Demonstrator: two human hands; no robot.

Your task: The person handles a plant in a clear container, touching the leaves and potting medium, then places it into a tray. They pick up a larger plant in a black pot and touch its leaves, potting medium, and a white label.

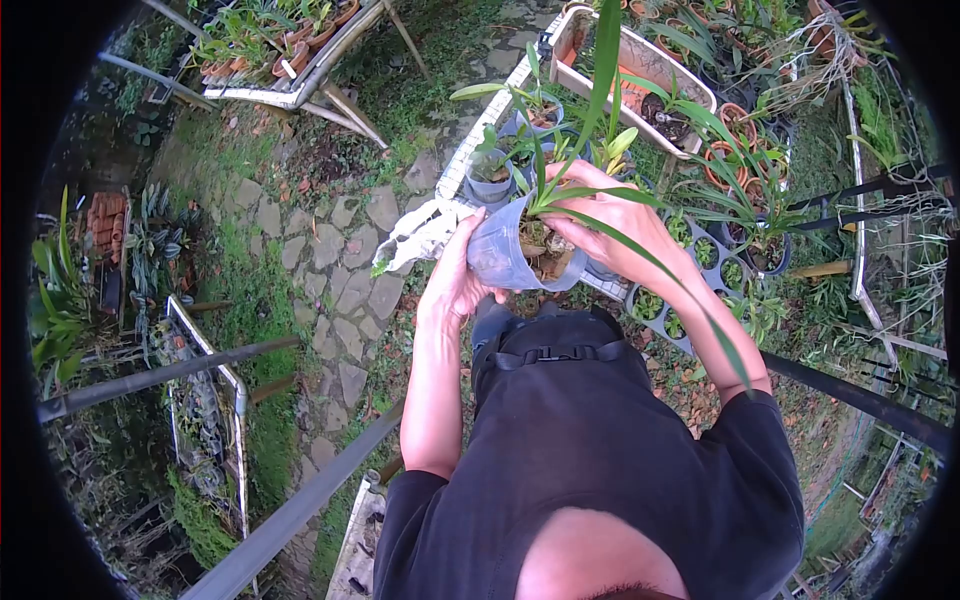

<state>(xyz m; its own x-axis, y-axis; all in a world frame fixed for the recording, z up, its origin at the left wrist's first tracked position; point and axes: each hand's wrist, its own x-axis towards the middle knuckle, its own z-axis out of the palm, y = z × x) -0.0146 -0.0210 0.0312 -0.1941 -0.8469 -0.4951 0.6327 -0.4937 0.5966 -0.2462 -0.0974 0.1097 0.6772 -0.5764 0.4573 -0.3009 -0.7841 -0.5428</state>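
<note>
A translucent plastic pot point(500, 250) is tilted in front of my body, its mouth turned to the right. My left hand point(458, 262) grips its left side and base. Long strap-like green leaves point(602, 90) rise from the pot and arch over my right forearm. Brown chunky potting material point(545, 255) shows inside. My right hand point(610, 225) is at the mouth, fingers bent at the plant's base; the fingertips are partly hidden among leaves and potting material. A crumpled white cloth or bag point(425, 235) lies just left of my left hand.
Behind the pot, a white-edged bench point(483, 130) bears small potted plants point(488, 170) and a long rectangular planter point(690, 140). A cell tray of seedlings point(705, 250) is at the right. Metal bars point(300, 500) cross at lower left, beside a stone path point(340, 290).
</note>
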